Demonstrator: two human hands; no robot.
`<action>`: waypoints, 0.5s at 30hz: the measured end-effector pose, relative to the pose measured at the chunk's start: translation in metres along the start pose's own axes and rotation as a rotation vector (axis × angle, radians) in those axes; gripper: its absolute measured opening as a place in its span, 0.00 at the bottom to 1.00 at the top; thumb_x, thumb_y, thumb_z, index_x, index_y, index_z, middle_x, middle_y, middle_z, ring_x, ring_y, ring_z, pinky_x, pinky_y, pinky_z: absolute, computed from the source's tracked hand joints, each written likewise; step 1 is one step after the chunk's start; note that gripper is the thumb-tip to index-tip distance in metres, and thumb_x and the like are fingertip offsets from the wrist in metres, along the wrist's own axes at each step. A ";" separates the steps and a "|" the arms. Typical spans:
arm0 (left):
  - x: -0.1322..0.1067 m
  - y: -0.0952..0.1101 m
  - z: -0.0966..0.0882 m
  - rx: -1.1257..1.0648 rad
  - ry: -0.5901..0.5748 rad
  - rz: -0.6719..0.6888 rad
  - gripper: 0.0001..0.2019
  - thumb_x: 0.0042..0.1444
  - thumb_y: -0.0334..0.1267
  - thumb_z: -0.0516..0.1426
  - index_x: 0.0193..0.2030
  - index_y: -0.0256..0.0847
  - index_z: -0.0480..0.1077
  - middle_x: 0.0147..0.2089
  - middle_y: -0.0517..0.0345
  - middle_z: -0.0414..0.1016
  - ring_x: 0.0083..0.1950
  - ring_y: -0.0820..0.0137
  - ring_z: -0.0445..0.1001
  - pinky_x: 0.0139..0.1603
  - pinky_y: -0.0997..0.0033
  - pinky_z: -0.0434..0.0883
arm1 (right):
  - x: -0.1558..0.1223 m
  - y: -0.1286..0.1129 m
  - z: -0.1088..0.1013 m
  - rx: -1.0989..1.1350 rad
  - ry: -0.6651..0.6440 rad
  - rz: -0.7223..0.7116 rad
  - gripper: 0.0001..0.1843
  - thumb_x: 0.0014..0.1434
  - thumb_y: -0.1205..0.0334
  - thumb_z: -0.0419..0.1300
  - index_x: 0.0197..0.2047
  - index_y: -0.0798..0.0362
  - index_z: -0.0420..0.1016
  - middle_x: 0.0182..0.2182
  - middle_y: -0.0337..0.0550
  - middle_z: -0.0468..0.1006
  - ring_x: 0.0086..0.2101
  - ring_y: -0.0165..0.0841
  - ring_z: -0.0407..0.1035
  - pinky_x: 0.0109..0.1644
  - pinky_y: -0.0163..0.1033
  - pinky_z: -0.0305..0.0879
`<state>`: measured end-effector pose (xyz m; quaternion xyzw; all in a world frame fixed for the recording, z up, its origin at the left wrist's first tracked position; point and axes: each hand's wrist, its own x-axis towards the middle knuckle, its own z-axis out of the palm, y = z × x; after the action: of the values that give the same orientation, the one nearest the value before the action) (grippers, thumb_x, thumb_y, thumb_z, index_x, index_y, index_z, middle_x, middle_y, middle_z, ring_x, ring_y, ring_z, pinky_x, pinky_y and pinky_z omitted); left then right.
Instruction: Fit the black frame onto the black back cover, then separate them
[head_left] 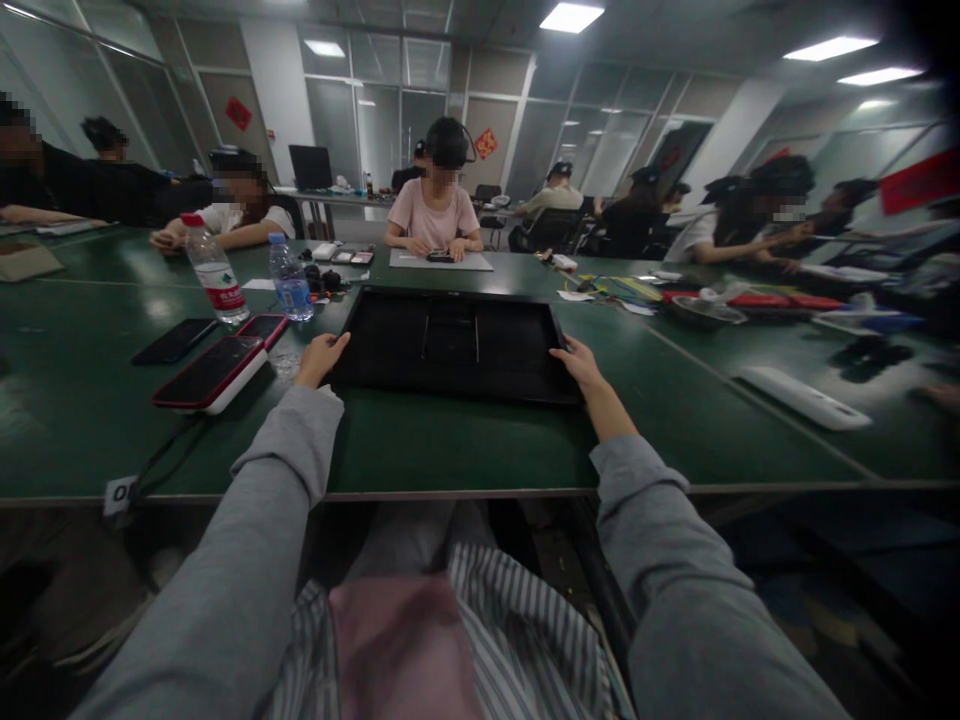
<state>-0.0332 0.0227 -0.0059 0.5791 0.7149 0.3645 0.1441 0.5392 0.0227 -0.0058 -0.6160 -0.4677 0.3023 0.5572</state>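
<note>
Panel: a flat, black, rectangular panel lies face-down on the green counter right in front of you, its back a matte plastic shell with a squarish recessed centre and two thin upright ribs.
Left hand: your left hand is on the panel's near-left corner, fingers curled loosely over the edge, thumb lying along the rim; a light hold, not a clenched fist.
Right hand: your right hand is at the near-right edge, fingers folded around the rim and touching it, the wrist straight behind.
Where it sits: the panel spans the gap between both hands, its near edge set back from the counter's front lip.
Sleeves: soft grey knit, pushed up from the right wrist.
Left of you: a phone in a red-and-white case lies glossy and flat just beside your left hand, a second red-edged phone behind it, and a dark phone farther out.
Bottles: two clear plastic water bottles, one red-capped and one blue-labelled, stand upright beyond the phones.
Across: a person in a pink shirt sits facing you with both hands on a white sheet.
</note>
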 end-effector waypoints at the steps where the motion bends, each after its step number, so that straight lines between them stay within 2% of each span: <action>1: -0.001 0.001 0.000 -0.007 0.015 0.007 0.22 0.70 0.55 0.56 0.49 0.38 0.82 0.56 0.38 0.84 0.61 0.52 0.80 0.61 0.60 0.72 | -0.001 -0.001 0.000 0.006 0.002 -0.014 0.32 0.48 0.66 0.68 0.59 0.51 0.80 0.38 0.40 0.86 0.44 0.43 0.83 0.59 0.58 0.80; 7: -0.008 0.009 -0.003 -0.082 0.205 0.092 0.14 0.69 0.43 0.56 0.49 0.40 0.81 0.53 0.44 0.86 0.57 0.55 0.82 0.62 0.60 0.73 | -0.013 -0.017 -0.006 0.015 0.150 -0.038 0.29 0.47 0.67 0.66 0.55 0.54 0.80 0.42 0.46 0.86 0.49 0.46 0.81 0.62 0.60 0.78; 11: -0.006 0.008 -0.007 -0.142 0.350 0.030 0.14 0.69 0.37 0.56 0.55 0.39 0.79 0.53 0.45 0.86 0.57 0.57 0.83 0.63 0.59 0.73 | -0.013 -0.018 -0.016 0.004 0.323 -0.044 0.29 0.48 0.69 0.62 0.56 0.57 0.78 0.46 0.50 0.85 0.52 0.47 0.80 0.63 0.59 0.77; 15: -0.006 0.007 -0.011 -0.157 0.415 -0.056 0.14 0.67 0.34 0.57 0.56 0.40 0.78 0.53 0.46 0.86 0.58 0.56 0.83 0.64 0.56 0.73 | -0.008 -0.008 -0.033 -0.126 0.571 0.049 0.34 0.52 0.72 0.58 0.64 0.63 0.73 0.58 0.60 0.80 0.61 0.48 0.76 0.72 0.55 0.68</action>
<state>-0.0327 0.0139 0.0052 0.4586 0.7145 0.5261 0.0485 0.5637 0.0018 0.0068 -0.7206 -0.2946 0.1005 0.6196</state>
